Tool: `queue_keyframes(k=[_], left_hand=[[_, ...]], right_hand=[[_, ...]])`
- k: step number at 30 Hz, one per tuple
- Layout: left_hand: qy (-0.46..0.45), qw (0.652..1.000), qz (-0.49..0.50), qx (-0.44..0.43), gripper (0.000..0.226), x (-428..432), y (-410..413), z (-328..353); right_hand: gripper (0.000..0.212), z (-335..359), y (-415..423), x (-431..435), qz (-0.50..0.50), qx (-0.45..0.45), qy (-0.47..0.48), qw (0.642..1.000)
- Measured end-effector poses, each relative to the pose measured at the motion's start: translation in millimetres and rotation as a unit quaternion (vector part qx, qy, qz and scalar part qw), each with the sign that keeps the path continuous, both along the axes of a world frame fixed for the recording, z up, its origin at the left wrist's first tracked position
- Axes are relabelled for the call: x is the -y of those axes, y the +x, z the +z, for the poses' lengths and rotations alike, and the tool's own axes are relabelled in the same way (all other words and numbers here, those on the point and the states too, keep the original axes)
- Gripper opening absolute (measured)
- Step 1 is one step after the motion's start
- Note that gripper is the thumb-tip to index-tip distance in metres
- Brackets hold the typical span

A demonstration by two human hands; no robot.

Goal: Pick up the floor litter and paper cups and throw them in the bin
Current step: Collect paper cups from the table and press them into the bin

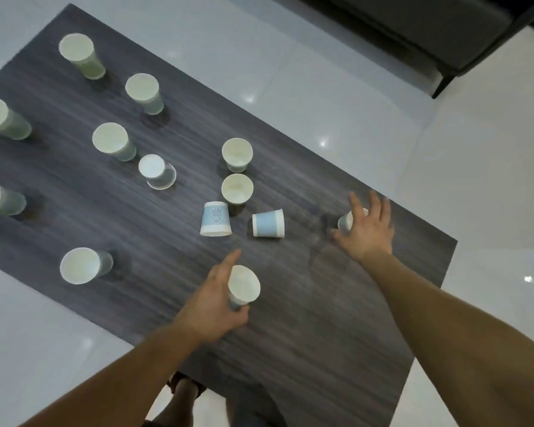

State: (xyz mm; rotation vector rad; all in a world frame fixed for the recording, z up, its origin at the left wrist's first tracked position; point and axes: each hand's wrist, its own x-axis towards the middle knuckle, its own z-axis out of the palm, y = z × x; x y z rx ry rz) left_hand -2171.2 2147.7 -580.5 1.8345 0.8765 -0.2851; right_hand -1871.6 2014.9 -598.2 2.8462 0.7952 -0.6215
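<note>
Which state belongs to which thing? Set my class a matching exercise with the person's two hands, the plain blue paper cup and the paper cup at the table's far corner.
Things
1. left hand
2. right hand
3. plain blue paper cup
4. far-corner paper cup

States
A. stands upright, mouth up
B. grips a tilted paper cup
C. lies on its side
D. spread over a half-hidden paper cup

Pairs: 1-B, 2-D, 3-C, 4-A
</note>
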Motion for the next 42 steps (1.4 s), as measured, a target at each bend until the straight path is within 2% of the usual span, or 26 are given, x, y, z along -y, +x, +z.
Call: queue_keyframes(k=[4,7,11,15,20,23,28,31,36,38,42], left_hand=[[0.037,0.999,-0.012,0.005,0.092,-3,0,-1],[0.074,0.997,-0.004,-0.005,0.089,-8,-8,5],[0.077,0.997,0.017,-0.018,0.091,-8,-29,18],[0.079,0.995,0.054,-0.04,0.095,0,-61,31],[0.112,0.986,0.116,-0.038,0.085,17,-122,63],[0.148,0.972,0.181,-0.026,0.084,35,-168,90],[0.182,0.937,0.298,-0.007,0.076,78,-255,140],[0.192,0.91,0.366,-0.008,0.079,105,-305,164],[0.204,0.847,0.49,-0.026,0.082,165,-380,197],[0.207,0.814,0.541,-0.031,0.084,197,-402,207],[0.209,0.742,0.634,-0.064,0.084,272,-428,220]], right_hand=[[0.076,-22,10,3,-0.033,-0.076,-0.012,0.997],[0.061,-28,-14,7,-0.043,-0.084,0.013,0.995],[0.06,-23,-61,18,0.01,-0.084,0.006,0.996],[0.064,-11,-112,27,0.022,-0.104,0.01,0.994],[0.064,32,-175,15,0.077,-0.134,0.081,0.985],[0.061,68,-222,5,0.167,-0.142,0.112,0.969],[0.061,133,-320,-4,0.349,-0.13,0.129,0.919],[0.059,167,-374,-1,0.431,-0.124,0.136,0.883],[0.061,206,-445,9,0.534,-0.145,0.127,0.823],[0.063,215,-469,14,0.583,-0.154,0.122,0.788],[0.065,227,-511,36,0.695,-0.145,0.117,0.695]])
